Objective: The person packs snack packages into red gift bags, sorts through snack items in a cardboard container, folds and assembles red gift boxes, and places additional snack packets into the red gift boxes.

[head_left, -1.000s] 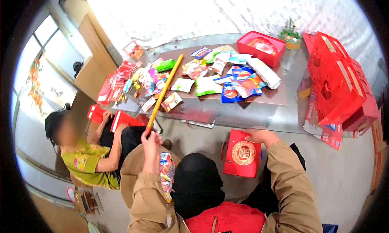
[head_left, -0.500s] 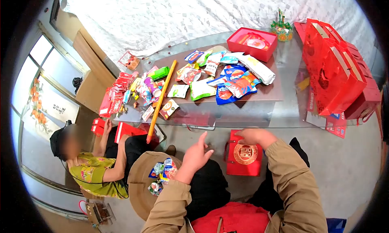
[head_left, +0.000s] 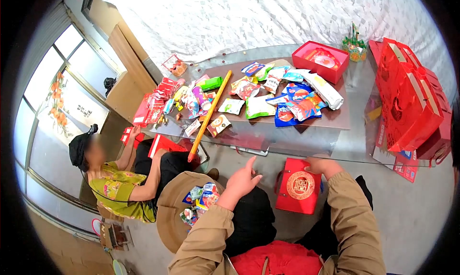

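In the head view, my left hand (head_left: pixel 242 183) is raised over my left knee, with index finger and thumb apart and nothing in it. My right hand (head_left: pixel 323 166) has its fingers on the upper right corner of a red gift box (head_left: pixel 287 198), gripping it there. This box bears a round gold emblem and is slightly tilted in front of my knees. Beside my left forearm is a round tan container (head_left: pixel 168 215) with several colourful snack packets (head_left: pixel 207 196) inside.
A glass-topped table (head_left: pixel 330 148) carries snack bags (head_left: pixel 261 106), an orange-yellow stick (head_left: pixel 211 114), red packets (head_left: pixel 158 100) and an open red box (head_left: pixel 338 74). Red gift bags (head_left: pixel 407 102) stand on the right. At left a seated person (head_left: pixel 124 189) handles red boxes.
My view has turned, shifting the scene rightward. My right hand has moved from over the top of the gift box to its right corner, and the box has tilted a little.
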`<state>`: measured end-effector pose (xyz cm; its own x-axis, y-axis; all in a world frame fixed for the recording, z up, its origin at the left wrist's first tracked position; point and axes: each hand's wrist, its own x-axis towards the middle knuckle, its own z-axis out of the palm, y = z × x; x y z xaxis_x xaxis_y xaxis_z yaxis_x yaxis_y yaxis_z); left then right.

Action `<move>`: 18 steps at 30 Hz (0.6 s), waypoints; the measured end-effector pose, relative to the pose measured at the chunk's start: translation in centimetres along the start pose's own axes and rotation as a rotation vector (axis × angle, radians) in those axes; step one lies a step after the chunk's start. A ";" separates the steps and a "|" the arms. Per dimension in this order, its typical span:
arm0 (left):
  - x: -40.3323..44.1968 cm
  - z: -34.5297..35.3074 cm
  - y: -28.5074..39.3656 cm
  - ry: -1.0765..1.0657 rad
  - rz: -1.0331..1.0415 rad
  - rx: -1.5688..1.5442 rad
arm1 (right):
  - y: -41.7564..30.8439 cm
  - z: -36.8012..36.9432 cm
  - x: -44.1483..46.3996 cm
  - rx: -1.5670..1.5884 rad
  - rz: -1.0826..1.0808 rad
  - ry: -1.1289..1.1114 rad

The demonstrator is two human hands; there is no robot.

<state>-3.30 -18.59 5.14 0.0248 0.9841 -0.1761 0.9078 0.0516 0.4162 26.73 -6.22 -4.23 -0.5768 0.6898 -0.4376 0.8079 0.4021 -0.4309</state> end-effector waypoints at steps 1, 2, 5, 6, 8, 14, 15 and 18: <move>-0.1 -0.1 0.1 -0.005 -0.012 0.004 | 0.1 0.5 0.3 0.029 -0.042 0.029; -0.1 -0.2 0.0 -0.003 -0.008 0.005 | 0.2 1.3 1.0 0.059 -0.083 0.058; 0.0 -0.1 -0.3 0.004 0.000 0.007 | -0.2 1.9 1.2 0.075 -0.139 0.086; 0.1 0.0 -0.5 0.006 0.003 0.005 | -0.3 1.9 1.2 0.068 -0.146 0.085; -0.1 -0.1 -0.5 0.017 0.010 0.007 | 0.7 2.5 1.8 0.080 -0.129 0.118; -0.6 -0.3 -0.6 0.046 0.010 0.025 | 1.7 1.7 2.1 -0.131 0.025 0.100; -0.6 -0.4 -0.7 0.045 0.008 0.026 | 1.5 1.3 1.8 -0.136 0.040 0.081; -0.6 -0.2 -1.3 0.049 0.004 0.031 | 1.1 1.7 1.8 -0.003 0.014 0.090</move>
<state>-4.55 -19.18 4.91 0.0088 0.9914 -0.1307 0.9204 0.0430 0.3886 26.39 -5.52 -6.83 -0.5525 0.7464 -0.3710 0.8162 0.3940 -0.4227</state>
